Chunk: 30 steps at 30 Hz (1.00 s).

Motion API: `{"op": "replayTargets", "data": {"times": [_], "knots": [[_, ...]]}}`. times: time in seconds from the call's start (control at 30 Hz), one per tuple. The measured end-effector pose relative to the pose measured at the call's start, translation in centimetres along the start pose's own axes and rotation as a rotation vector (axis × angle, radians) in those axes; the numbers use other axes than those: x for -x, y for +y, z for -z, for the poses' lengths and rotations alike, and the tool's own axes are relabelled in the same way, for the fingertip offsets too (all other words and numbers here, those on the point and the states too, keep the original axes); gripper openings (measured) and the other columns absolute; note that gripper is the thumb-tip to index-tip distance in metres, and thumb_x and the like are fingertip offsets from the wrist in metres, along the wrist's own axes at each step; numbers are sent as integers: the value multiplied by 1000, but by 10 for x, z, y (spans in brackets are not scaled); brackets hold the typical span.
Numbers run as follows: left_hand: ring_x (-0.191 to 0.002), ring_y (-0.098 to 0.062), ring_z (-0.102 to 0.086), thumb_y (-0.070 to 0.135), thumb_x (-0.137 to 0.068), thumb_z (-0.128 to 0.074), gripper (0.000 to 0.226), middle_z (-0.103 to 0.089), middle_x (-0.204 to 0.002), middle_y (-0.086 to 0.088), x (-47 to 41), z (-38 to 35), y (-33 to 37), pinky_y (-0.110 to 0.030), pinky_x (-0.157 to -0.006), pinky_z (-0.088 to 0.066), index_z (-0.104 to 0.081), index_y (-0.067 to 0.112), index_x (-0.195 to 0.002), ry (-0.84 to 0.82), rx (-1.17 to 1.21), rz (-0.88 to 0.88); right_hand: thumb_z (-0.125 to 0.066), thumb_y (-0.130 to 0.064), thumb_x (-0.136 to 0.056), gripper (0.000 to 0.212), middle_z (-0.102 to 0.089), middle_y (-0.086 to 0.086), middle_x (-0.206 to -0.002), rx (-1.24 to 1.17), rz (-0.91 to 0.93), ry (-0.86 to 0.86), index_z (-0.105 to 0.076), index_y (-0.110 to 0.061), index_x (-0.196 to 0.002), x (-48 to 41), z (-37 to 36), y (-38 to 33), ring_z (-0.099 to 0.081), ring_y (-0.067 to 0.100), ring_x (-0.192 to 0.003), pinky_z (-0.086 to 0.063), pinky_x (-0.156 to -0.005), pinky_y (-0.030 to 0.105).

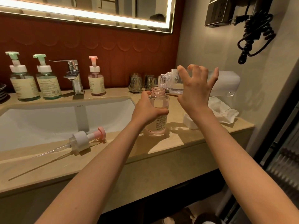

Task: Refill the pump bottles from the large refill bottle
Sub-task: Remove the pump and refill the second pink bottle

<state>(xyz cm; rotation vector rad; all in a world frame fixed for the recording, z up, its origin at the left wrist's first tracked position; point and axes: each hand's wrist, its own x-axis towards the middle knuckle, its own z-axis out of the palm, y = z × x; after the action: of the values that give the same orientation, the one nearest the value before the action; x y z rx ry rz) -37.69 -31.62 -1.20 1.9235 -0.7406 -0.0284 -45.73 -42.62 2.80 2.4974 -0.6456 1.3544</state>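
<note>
My left hand (148, 110) grips an uncapped clear pump bottle (159, 110) standing on the counter beside the sink, with pinkish liquid partly filling it. My right hand (196, 88) holds the large clear refill bottle (171, 81) tipped on its side, its open neck just above the small bottle's mouth. The fingers spread around the refill bottle's body. A removed pump head (85, 139) with a pink nozzle and long tube lies on the counter's front edge. Three capped pump bottles stand at the back: two with green tops (24, 84) (48, 83) and one with a pink top (96, 81).
A chrome faucet (73, 76) rises behind the white sink basin (48, 120). Two glass tumblers (142, 83) stand behind the open bottle. A white cap (188, 122) and crumpled tissue (221, 112) lie at the right. A coiled black cord (257, 34) hangs on the wall.
</note>
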Motion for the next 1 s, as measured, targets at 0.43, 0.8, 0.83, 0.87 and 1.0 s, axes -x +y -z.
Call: {"op": "replayTargets", "data": {"times": [0.43, 0.8, 0.83, 0.87, 1.0], "knots": [[-123, -26, -46, 27, -70, -80, 89, -45, -139, -5, 0, -1, 0, -40, -95, -45, -26, 16, -140, -4, 12, 7, -59, 4, -70, 68, -47, 12, -131, -4, 13, 12, -48, -22, -131, -1, -1, 0, -37, 33, -126, -1, -110, 56], [-125, -26, -45, 27, -71, -79, 88, -44, -141, -6, 2, 0, 2, -37, -94, -44, -26, 15, -140, -3, 1, -2, -59, 5, -68, 68, -48, 14, -129, -2, 16, 31, -49, -21, -130, -1, -2, 0, -38, 35, -124, -2, -109, 57], [-124, -26, -45, 27, -71, -79, 88, -44, -140, -6, 2, 0, 2, -37, -94, -44, -26, 15, -140, -3, 3, -1, -59, 5, -68, 68, -48, 14, -128, -3, 16, 33, -50, -21, -130, -1, -2, 0, -38, 35, -124, -3, -109, 58], [-124, -26, -45, 27, -71, -79, 88, -44, -140, -6, 2, 0, 2, -37, -94, -44, -26, 15, -140, -4, 4, 0, -59, 5, -69, 68, -48, 14, -128, -1, 16, 31, -49, -21, -130, -1, -2, 0, -38, 35, -124, -3, -109, 58], [-124, -26, -46, 26, -71, -79, 88, -44, -140, -6, 2, 0, 2, -39, -94, -45, -26, 15, -140, -8, 9, 3, -59, 5, -69, 67, -48, 14, -129, -5, 14, 25, -50, -21, -130, -1, -3, 0, -39, 35, -124, -3, -109, 58]]}}
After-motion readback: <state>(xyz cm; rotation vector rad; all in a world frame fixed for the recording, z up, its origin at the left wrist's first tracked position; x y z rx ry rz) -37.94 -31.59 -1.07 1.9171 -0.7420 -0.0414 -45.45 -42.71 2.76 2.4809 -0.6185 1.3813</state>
